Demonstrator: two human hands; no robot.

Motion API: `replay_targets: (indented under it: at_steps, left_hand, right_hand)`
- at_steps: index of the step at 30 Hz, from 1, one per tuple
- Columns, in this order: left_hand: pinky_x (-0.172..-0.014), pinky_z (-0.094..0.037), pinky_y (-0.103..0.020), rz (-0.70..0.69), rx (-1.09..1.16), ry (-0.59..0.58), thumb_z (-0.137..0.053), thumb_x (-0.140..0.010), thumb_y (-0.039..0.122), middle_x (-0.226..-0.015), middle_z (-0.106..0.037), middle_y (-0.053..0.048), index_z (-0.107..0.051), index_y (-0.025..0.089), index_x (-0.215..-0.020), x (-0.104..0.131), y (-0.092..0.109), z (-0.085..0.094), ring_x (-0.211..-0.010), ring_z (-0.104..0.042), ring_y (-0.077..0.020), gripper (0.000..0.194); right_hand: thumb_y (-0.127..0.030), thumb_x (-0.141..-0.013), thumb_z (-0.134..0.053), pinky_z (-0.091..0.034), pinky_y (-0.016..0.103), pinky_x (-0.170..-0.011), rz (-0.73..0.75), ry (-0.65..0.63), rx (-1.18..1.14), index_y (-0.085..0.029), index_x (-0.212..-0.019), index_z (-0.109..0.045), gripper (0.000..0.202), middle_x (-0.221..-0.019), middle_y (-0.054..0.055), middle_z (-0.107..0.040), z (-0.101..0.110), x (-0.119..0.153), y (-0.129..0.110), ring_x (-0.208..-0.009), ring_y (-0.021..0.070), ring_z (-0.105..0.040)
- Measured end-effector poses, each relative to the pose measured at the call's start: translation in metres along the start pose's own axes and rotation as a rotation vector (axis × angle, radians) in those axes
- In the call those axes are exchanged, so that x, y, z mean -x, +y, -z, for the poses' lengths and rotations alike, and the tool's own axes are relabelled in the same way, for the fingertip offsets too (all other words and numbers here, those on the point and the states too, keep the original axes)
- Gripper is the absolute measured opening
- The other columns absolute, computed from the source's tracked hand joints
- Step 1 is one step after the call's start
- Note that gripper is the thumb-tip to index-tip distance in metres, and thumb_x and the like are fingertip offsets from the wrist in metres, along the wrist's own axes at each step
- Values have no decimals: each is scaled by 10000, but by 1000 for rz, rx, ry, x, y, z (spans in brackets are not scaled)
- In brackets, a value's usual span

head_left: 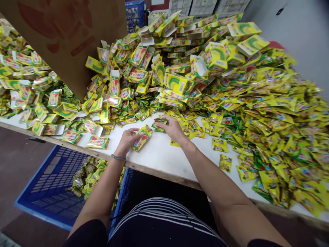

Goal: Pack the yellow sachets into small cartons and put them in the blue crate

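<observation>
Blue slatted plastic crate (51, 192): near left, below the edge of the flat white tabletop (164, 157), with yellow-green packets (91, 175) in it.
Lone yellow-green printed paperboard carton (98, 142): lies flat on the tabletop, left of the left hand and apart from it.
Left hand (129, 139): grip closed lightly on the left side of a second carton.
Tilted yellow-green paperboard carton (142, 138): between the hands at the near part of the tabletop; probably light and thin-walled, stiff along its edges but easily dented on its broad faces, so best held by the narrow sides.
Small glossy green-and-red film sachet (158, 125): just right of that carton; likely light, soft and slippery, best pinched at a flat edge; whether several are stacked, I cannot tell.
Right hand (172, 128): grip pinched on the sachet's right end.
Heap of glossy yellow sachets (272, 133): fills the tabletop's right side; loosely piled, likely to slide if one is pulled from low down.
</observation>
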State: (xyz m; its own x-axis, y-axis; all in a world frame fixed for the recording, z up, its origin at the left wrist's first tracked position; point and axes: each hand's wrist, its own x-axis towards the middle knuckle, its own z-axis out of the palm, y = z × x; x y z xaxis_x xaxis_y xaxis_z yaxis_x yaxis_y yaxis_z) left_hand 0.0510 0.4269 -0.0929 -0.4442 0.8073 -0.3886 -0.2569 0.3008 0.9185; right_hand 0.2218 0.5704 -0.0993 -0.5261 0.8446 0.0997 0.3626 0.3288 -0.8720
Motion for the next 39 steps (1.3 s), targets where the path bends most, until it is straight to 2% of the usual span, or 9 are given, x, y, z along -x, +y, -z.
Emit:
replay_targets:
  at_steps: [5,11,17,21,23,25,34,37,39]
  left_hand:
    - [-575,-502,-260,-36,-66,-135,-939,-513,385,-706,-731,-32,-689,133,-955,3,-1,-4,-610,-680,-173,566]
    - [-587,-505,-261,-47,-197,-242,-913,-579,365,-724,-740,-30,-720,137,-980,4,-1,-5,-637,-686,-180,500]
    - [-617,-537,-271,16,-116,-275,-929,-549,321,-784,-766,-49,-719,128,-990,3,3,-12,-649,-701,-182,525]
    - [-622,-544,-256,-2,-29,-249,-934,-544,304,-793,-772,-47,-716,127,-988,4,5,-16,-657,-712,-176,526]
    - [-621,-548,-257,-5,-2,-246,-934,-548,302,-797,-774,-49,-715,126,-985,4,5,-16,-658,-714,-178,520]
    - [-618,-550,-261,-4,6,-254,-934,-548,299,-802,-775,-52,-715,123,-981,4,5,-15,-654,-714,-180,516]
    - [-622,-536,-243,-1,-28,-290,-926,-572,295,-781,-772,-52,-724,117,-965,1,2,-14,-640,-704,-159,476]
    - [-614,-532,-253,18,-37,-294,-937,-544,285,-759,-763,-48,-722,111,-942,2,2,-13,-626,-697,-165,485]
    - [-618,-533,-258,14,-22,-298,-930,-561,300,-774,-764,-49,-716,116,-956,3,2,-13,-631,-696,-165,485]
  right_hand:
    - [-297,-792,-719,-392,259,-664,81,-250,80,-195,-925,-724,167,-811,-9,-685,2,14,-3,-692,145,-551]
    - [-218,-743,-775,-412,268,-714,107,-334,199,-196,-887,-777,146,-849,25,-724,5,13,-11,-804,177,-621]
    - [-269,-741,-753,-458,268,-680,56,-473,-150,-175,-857,-768,150,-757,8,-688,8,14,-6,-722,152,-621]
    - [-333,-700,-774,-491,276,-698,4,-330,-390,-180,-948,-665,311,-808,0,-636,9,13,-1,-719,132,-595]
    - [-315,-668,-783,-472,267,-658,-17,-245,-413,-193,-972,-604,373,-737,-40,-576,7,15,-2,-653,117,-552]
    - [-279,-681,-749,-430,254,-617,0,-237,-378,-205,-993,-573,366,-663,-74,-528,3,17,-6,-595,108,-507]
    - [-143,-784,-536,-361,240,-633,70,-359,-212,-207,-1234,-539,454,-585,-97,-489,-3,28,-24,-574,108,-447]
    - [-111,-768,-494,-335,223,-576,29,-515,-317,-215,-1326,-490,568,-542,-117,-399,-6,30,-22,-523,101,-396]
    - [-137,-772,-503,-360,221,-562,-29,-589,-462,-212,-1396,-421,634,-572,-109,-458,-7,30,-19,-524,103,-433]
